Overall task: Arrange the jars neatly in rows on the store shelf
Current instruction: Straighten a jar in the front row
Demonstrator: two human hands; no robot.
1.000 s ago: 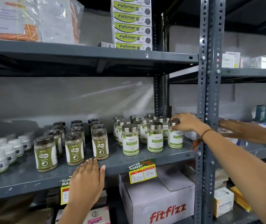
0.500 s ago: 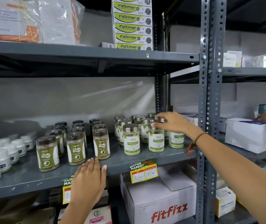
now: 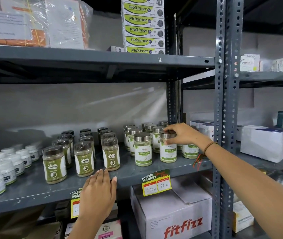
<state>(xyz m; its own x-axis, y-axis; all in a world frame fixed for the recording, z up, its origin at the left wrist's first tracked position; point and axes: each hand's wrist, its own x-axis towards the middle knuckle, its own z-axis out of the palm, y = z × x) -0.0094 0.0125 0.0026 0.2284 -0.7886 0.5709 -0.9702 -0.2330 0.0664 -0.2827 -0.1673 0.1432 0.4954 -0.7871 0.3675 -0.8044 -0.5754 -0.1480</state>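
Note:
On the grey middle shelf (image 3: 130, 173) stand rows of jars. My right hand (image 3: 180, 133) grips the steel lid of a front-row Moringa jar (image 3: 168, 150), which stands upright on the shelf. Beside it on the left is another steel-lidded Moringa jar (image 3: 142, 150), with several more behind. A third front jar (image 3: 189, 150) is partly hidden by my wrist. Brown-lidded Gaska jars (image 3: 111, 155) stand in rows left of centre. My left hand (image 3: 98, 192) lies flat on the shelf's front edge, fingers together, holding nothing.
White-lidded tubs (image 3: 6, 169) fill the shelf's left end. A perforated steel upright (image 3: 224, 118) crosses my right forearm. Price tags (image 3: 156, 184) hang on the shelf edge. A Fitfizz carton (image 3: 175, 216) sits below. Fleximer boxes (image 3: 143, 25) are stacked above. White boxes (image 3: 263, 144) sit at the right.
My right hand has moved left from the rightmost front jar to the middle front jar's lid. A second person's hand at the right has gone out of view. My left hand stayed put.

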